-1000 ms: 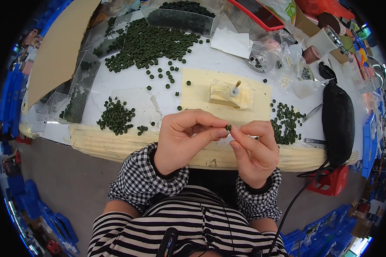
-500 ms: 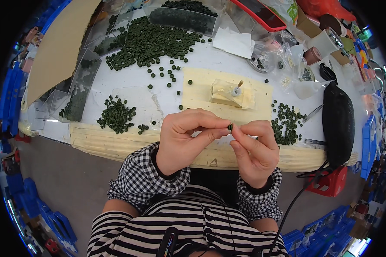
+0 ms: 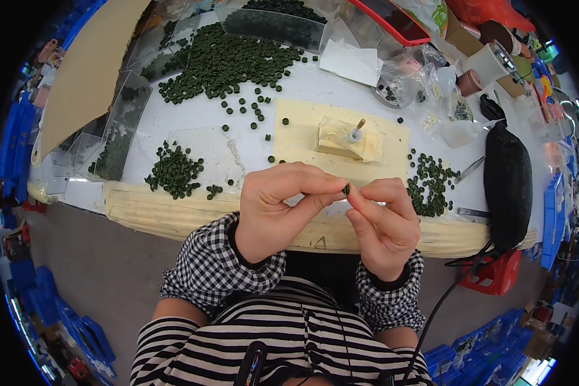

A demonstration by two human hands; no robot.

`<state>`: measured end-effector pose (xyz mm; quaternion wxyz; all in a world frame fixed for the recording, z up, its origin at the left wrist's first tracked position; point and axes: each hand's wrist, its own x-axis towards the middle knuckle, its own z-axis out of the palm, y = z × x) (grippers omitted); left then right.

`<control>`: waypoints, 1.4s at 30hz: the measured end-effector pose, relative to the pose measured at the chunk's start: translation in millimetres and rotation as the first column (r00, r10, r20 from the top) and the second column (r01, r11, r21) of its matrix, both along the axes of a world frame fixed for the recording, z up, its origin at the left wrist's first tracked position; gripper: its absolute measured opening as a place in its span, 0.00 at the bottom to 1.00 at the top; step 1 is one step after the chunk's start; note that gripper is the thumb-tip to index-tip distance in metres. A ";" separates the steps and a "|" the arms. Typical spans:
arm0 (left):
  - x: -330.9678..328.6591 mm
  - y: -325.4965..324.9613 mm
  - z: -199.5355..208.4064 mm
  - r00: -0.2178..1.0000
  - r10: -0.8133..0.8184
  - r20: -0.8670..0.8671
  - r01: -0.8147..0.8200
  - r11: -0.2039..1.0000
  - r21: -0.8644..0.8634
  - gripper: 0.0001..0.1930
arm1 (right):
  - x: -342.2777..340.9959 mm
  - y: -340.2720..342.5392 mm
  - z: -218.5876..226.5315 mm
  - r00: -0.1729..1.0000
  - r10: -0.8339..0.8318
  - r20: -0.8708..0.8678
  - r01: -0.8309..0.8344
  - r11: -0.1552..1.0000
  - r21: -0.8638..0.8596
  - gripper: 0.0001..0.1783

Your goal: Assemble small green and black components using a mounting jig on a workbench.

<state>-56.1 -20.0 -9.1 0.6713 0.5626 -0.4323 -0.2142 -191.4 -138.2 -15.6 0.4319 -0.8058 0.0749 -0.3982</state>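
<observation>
A small dark green round piece (image 3: pixel 346 190) stands on edge between my hands, just above the table's near edge. Thumb and index fingertip of my left hand (image 3: pixel 280 202) pinch it from the left. My right hand (image 3: pixel 387 222) presses its fingertips against the same piece from the right, the other fingers curled in. Beyond the hands, a tape-wrapped block (image 3: pixel 338 145) with a short peg (image 3: pixel 359 128) sits on a cream sheet (image 3: pixel 294 145). Similar green pieces form a small pile (image 3: pixel 175 168) to the left and a loose spread (image 3: pixel 429 186) to the right.
A large heap of green pieces (image 3: pixel 222 61) lies at the far left beside clear trays (image 3: pixel 125 128) and cardboard (image 3: pixel 87 64). White paper (image 3: pixel 350 63), a red-cased phone (image 3: pixel 392 22) and plastic bags (image 3: pixel 408 80) are at the back. Tweezers (image 3: pixel 471 168) and a black pouch (image 3: pixel 507 183) lie right.
Both hands stay nearly in place around the green piece. The piece appears slightly turned between the fingertips.
</observation>
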 end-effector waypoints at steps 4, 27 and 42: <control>2.9 2.7 3.0 0.994 -0.078 -0.076 0.083 0.995 0.063 0.10 | -0.2 -0.5 -0.4 1.000 0.001 0.011 0.000 1.000 -0.018 0.18; 0.5 2.2 0.4 0.871 -0.147 -0.469 0.173 0.985 0.012 0.08 | 1.8 -2.1 2.0 1.000 -0.006 0.029 0.009 0.992 -0.129 0.18; 1.3 2.7 -2.5 0.879 -0.158 -0.451 0.175 0.985 -0.004 0.08 | 3.1 -2.2 1.0 0.999 -0.003 0.041 0.008 0.991 -0.131 0.18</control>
